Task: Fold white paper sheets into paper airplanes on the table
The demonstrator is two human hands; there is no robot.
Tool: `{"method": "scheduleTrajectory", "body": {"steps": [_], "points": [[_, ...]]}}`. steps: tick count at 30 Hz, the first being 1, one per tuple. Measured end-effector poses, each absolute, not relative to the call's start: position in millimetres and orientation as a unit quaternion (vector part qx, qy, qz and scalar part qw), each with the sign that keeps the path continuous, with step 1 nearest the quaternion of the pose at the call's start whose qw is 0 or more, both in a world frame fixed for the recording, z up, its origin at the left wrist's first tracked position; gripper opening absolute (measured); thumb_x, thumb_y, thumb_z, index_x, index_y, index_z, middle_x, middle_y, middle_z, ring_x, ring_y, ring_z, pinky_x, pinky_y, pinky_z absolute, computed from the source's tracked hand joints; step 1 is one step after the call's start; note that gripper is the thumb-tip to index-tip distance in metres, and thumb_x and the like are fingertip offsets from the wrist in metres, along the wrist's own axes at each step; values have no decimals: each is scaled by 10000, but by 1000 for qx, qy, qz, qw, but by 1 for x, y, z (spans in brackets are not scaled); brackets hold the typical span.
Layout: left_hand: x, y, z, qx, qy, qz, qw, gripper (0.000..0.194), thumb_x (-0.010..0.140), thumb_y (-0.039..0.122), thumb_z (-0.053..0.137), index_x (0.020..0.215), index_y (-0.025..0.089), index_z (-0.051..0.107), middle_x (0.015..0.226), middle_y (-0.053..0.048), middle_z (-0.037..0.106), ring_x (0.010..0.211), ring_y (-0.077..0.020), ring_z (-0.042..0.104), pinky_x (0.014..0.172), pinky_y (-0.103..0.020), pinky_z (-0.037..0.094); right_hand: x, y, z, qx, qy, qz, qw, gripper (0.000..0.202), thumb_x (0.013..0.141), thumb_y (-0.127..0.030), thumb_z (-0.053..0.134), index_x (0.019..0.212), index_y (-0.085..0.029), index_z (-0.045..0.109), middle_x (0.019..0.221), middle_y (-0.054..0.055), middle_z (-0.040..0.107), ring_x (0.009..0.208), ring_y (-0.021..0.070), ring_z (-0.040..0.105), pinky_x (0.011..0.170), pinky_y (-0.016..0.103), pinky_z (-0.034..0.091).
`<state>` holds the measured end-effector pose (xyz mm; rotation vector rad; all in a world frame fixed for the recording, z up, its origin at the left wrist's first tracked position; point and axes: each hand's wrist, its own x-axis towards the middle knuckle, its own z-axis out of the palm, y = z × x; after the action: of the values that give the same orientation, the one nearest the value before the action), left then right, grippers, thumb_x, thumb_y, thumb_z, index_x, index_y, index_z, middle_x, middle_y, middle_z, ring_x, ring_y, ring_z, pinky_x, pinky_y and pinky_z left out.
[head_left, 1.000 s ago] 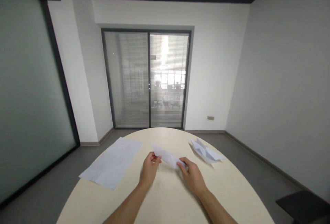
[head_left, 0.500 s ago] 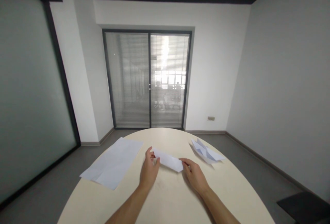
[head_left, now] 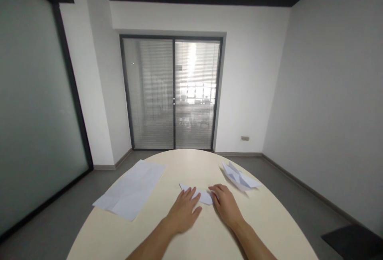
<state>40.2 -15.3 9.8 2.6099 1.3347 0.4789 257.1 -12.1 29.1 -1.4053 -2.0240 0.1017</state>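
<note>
A folded strip of white paper (head_left: 205, 197) lies on the pale round table (head_left: 191, 240) between my hands. My left hand (head_left: 184, 209) rests on its left part with the fingers spread, covering some of it. At the paper's right end is my right hand (head_left: 225, 204), its fingers curled together at the edge; the thumb side is partly hidden, so what it pinches there is hard to see.
Flat white sheets (head_left: 131, 188) lie at the table's left side. A folded white paper shape (head_left: 239, 177) stands near the right edge. Beyond the table are a glass door with blinds (head_left: 173, 92) and a dark object (head_left: 354, 240) at lower right.
The folded paper has come down flat onto the table. My left hand has let go of its left end and moved right, fingers now spread over it. My right hand stays at the right end.
</note>
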Motion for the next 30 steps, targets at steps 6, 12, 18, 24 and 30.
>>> {"method": "scheduleTrajectory", "body": {"steps": [6, 12, 18, 24, 30], "points": [[43, -21, 19, 882, 436, 164, 68, 502, 972, 367, 335, 1459, 251, 379, 1511, -35, 394, 1384, -239, 331, 1185, -465, 137, 238, -25, 30, -457, -857, 105, 216, 538, 980, -444, 337, 1458, -205, 402, 1517, 70, 396, 1421, 240, 298, 1175, 427, 235], [45, -19, 21, 872, 459, 152, 79, 538, 961, 336, 317, 1465, 161, 379, 1529, -70, 355, 1399, -235, 315, 1177, -406, 194, 236, -28, 27, -500, -843, 158, 119, 655, 977, -559, 236, 1512, -182, 259, 1575, 77, 229, 1463, 257, 176, 1198, 462, 135], [45, -16, 13, 842, 522, 125, 59, 573, 985, 405, 226, 1478, 141, 351, 1557, -104, 277, 1444, -267, 216, 1177, -481, 158, 243, -28, 34, -535, -826, 121, 131, 541, 973, -470, 316, 1461, -249, 393, 1542, 67, 340, 1433, 295, 265, 1162, 507, 201], [41, -11, 8, 820, 563, 93, 42, 655, 986, 455, 145, 1498, 67, 272, 1574, -162, 168, 1462, -280, 131, 1176, -497, 125, 245, -28, 44, -502, -844, 80, 174, 411, 950, -374, 395, 1266, -236, 619, 1388, 83, 558, 1319, 226, 460, 1151, 382, 252], [43, -11, 4, 800, 590, 100, 33, 641, 987, 461, 147, 1500, 101, 286, 1575, -153, 169, 1463, -276, 119, 1177, -482, 123, 248, -28, 45, -541, -817, 83, 180, 346, 894, -389, 486, 1144, -270, 693, 1319, 62, 619, 1247, 236, 515, 1035, 352, 368]]}}
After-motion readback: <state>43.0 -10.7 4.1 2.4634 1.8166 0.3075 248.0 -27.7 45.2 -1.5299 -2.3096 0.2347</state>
